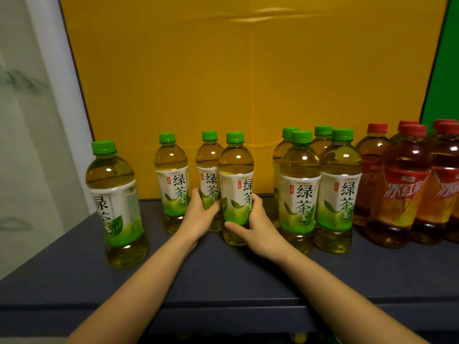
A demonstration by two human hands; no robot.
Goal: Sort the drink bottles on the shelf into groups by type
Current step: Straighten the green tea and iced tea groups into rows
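On shelf (223, 274) | tea bottles (236, 187) upright | left grip (198, 214), right grip (259, 227) each holding

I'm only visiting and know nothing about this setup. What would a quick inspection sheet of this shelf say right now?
Surface: dark grey shelf; all bottles stand upright on it.
Job's things: eight green tea bottles with green caps, four clustered right of centre and a lone bottle far left; red tea bottles with red caps, grouped far right.
Clutter: nothing seen.
Grippers: right hand grips the front green tea bottle; left hand appears to grip the rear green tea bottle.
Cables: nothing seen.
Surroundings: yellow board behind, green panel to the right, pale wall hanging to the left.
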